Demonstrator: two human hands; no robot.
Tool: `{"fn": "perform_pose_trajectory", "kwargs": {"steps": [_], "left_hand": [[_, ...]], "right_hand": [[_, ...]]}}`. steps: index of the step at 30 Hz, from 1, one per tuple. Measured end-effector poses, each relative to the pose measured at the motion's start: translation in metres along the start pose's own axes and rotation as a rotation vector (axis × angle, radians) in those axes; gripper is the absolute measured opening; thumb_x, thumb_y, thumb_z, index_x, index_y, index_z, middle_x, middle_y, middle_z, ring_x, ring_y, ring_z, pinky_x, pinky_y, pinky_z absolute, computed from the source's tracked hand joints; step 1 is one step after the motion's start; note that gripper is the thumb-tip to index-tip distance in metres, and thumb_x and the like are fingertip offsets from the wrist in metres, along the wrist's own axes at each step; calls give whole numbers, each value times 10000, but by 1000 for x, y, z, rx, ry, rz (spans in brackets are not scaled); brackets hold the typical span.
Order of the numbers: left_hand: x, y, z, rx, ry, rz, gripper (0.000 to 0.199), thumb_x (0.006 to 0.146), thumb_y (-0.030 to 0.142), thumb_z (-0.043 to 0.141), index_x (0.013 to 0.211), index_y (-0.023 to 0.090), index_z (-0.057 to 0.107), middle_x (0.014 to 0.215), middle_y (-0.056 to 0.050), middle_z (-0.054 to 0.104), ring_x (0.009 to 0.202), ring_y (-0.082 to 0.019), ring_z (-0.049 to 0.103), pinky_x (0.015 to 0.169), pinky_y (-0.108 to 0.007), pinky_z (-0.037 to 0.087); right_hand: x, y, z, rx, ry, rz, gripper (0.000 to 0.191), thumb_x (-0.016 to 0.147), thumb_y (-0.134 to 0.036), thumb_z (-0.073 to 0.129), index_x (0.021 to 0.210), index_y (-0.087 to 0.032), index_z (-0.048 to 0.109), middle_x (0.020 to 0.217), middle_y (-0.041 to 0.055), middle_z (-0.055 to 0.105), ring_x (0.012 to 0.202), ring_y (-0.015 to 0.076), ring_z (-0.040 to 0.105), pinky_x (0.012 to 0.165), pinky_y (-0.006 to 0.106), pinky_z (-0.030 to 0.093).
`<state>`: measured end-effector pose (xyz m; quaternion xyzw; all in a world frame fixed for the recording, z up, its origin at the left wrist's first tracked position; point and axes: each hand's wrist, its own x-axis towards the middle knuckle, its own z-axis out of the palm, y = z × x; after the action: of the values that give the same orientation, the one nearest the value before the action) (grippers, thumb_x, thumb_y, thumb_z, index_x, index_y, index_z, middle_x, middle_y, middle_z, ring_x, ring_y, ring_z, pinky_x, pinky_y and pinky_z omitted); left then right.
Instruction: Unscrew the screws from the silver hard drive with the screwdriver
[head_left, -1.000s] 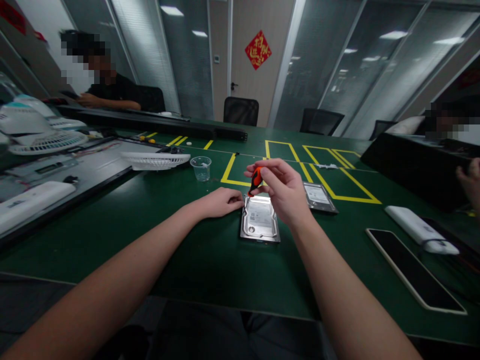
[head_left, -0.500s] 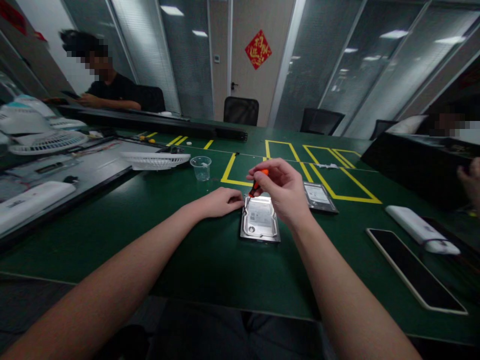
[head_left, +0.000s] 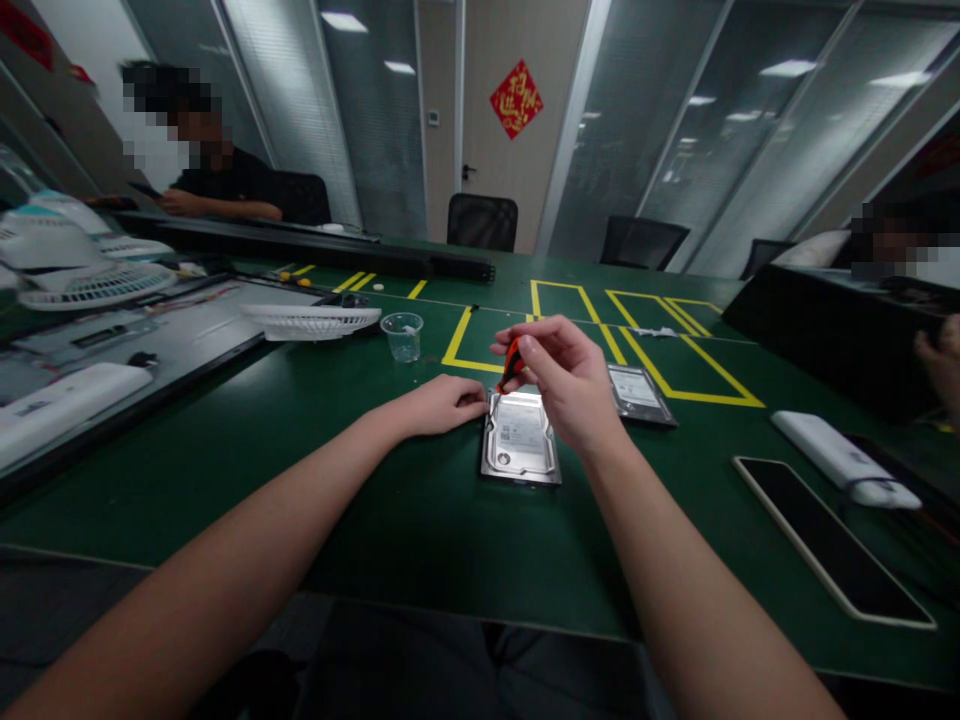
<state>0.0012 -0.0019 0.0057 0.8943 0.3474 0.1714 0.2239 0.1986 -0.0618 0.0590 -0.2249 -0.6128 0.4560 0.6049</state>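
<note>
A silver rectangular metal hard drive (head_left: 523, 438) is lying flat just below the grip. The right hand (head_left: 571, 378) is grasping an orange-and-black screwdriver (head_left: 511, 366), holding it slanted, apparently to reach the drive's left edge. The left hand (head_left: 453, 404) is resting there, probably bracing; whether it's pinching, cannot tell.

The green tabletop (head_left: 450, 540) is marked out with yellow tape (head_left: 716, 398). A silver hard drive (head_left: 523, 437) is laid flat near the middle, and a second drive (head_left: 639, 395) is placed beyond it to the right. To the left, a clear plastic cup (head_left: 403, 341) is stood upright. On the right, a dark-faced phone (head_left: 829, 540) and a white oblong device (head_left: 840, 458) are set near each other. The left side is taken up by a grey dark-edged panel (head_left: 199, 325).
</note>
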Motion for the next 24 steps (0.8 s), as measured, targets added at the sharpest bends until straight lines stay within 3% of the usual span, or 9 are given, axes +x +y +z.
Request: {"fn": "perform_pose_trajectory", "kwargs": {"steps": [7,12,20,24], "left_hand": [[0,1,-1,2,-10,-11,312,988,456,514,949,187,669,906,-37,718,763,-186,628,666,-288,410],[0,2,-1,14,-4,-15,294,987,442,522,960,191,672,916,-34,719,771,-183,629,665,-283,411],[0,-1,1,2,-3,-11,305,991,457,516,949,198,671,926,-36,726,786,-192,640,685,-295,417],[0,-1,0,-8,-5,-14,311,990,461,515,958,194,671,931,-43,729,786,-195,642,689,-299,421]], "right_hand": [[0,-1,1,-45,28,-19,205,881,-331,750,941,-233,580,1031,38,749,916,184,751,505,210,587],[0,0,1,-80,13,-38,172,868,-309,763,962,-235,639,970,28,744,893,185,740,516,225,592],[0,-2,-2,23,-32,66,136,938,-304,637,1032,-248,718,1102,51,743,1062,223,721,612,264,613],[0,-3,0,23,-30,45,140,932,-300,663,1047,-245,721,1119,58,750,1076,224,721,623,268,618]]}}
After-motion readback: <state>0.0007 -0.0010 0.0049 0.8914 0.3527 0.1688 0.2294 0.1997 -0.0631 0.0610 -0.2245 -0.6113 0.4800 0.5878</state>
